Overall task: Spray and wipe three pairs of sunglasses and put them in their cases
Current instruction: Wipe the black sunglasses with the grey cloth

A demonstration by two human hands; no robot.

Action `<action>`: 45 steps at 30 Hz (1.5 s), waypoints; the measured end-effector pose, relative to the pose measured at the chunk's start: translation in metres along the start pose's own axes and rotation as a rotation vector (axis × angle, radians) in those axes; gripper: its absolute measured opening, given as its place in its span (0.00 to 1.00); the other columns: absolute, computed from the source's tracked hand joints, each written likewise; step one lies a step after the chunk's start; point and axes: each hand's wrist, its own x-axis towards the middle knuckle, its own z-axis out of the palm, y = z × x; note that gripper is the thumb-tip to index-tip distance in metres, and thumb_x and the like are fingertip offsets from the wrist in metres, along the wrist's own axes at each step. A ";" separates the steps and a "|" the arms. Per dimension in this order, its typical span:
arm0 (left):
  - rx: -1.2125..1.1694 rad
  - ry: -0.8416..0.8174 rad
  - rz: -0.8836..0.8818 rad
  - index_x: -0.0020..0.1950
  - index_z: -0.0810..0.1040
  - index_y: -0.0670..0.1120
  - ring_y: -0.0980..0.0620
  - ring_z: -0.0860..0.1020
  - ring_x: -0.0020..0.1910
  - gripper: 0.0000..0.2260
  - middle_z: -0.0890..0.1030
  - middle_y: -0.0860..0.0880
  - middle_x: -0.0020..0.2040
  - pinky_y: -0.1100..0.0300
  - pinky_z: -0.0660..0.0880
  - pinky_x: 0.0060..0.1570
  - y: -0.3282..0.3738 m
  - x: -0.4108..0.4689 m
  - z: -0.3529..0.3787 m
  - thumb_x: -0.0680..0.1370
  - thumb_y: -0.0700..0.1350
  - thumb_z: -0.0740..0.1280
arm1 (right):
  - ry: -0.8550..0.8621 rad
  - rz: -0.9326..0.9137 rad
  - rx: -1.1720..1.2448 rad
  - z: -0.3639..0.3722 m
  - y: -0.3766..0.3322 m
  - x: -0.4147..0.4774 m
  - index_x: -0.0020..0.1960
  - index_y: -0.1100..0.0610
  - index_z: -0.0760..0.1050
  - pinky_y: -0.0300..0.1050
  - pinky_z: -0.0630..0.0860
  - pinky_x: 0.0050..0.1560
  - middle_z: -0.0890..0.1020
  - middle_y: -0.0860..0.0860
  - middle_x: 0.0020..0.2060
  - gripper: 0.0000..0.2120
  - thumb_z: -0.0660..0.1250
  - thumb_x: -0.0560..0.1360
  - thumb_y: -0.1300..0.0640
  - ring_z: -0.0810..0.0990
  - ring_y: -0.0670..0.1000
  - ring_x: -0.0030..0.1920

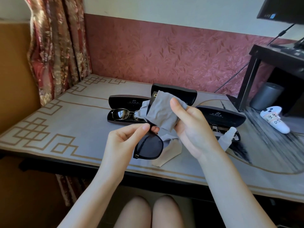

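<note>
1. I saw the left hand point(125, 139) pinching the black sunglasses point(149, 148) at the top of the frame, between thumb and forefinger. It held them above the table point(65, 129), close to its near edge.
2. The right hand point(189, 127) gripped a gray cloth point(162, 111), thumb pressed on the outside and fingers curled behind. The cloth wrapped the far lens, so only 1 dark lens showed.
3. 3 black cases stood open toward the table's far edge. The left case point(128, 100) held gold-rimmed sunglasses point(121, 113).
4. The middle case point(181, 92) sat behind the cloth, and I could not tell what lay in it.
5. The right case point(227, 116) sat just beyond the right hand. I made out a bit of metal frame point(215, 128) inside, with the rest hidden by the wrist.
6. A small clear spray bottle point(225, 137) lay on its side at that case's near edge. I could not tell whether it was touching the case or just beside it.
7. A beige cloth point(166, 155) lay on the table below the black sunglasses, near the near edge.
8. At the table's right end, a white game controller point(276, 119) sat beside a dark stand point(256, 63), with a gray cylinder point(266, 96) under the stand.
9. A flowered curtain point(57, 46) hung past the far left corner.
</note>
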 end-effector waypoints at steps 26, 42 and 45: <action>0.033 0.020 0.046 0.43 0.85 0.49 0.60 0.84 0.46 0.07 0.86 0.54 0.42 0.71 0.76 0.45 0.004 -0.008 0.002 0.72 0.45 0.67 | -0.202 -0.056 -0.109 -0.010 0.008 -0.013 0.58 0.61 0.77 0.42 0.77 0.54 0.84 0.54 0.50 0.12 0.64 0.76 0.68 0.82 0.51 0.53; 0.264 -0.113 0.136 0.42 0.86 0.59 0.61 0.83 0.49 0.10 0.86 0.59 0.42 0.69 0.76 0.50 0.006 -0.007 0.000 0.75 0.47 0.66 | 0.014 -0.062 -0.328 0.003 -0.001 -0.004 0.49 0.61 0.80 0.38 0.74 0.28 0.84 0.52 0.37 0.12 0.77 0.67 0.63 0.82 0.49 0.36; 0.255 -0.101 0.113 0.44 0.85 0.56 0.62 0.82 0.50 0.08 0.86 0.58 0.43 0.69 0.76 0.51 0.006 -0.006 0.001 0.74 0.48 0.66 | 0.127 -0.060 -0.369 0.012 -0.002 0.003 0.45 0.62 0.80 0.46 0.75 0.35 0.82 0.52 0.36 0.12 0.78 0.67 0.56 0.82 0.49 0.37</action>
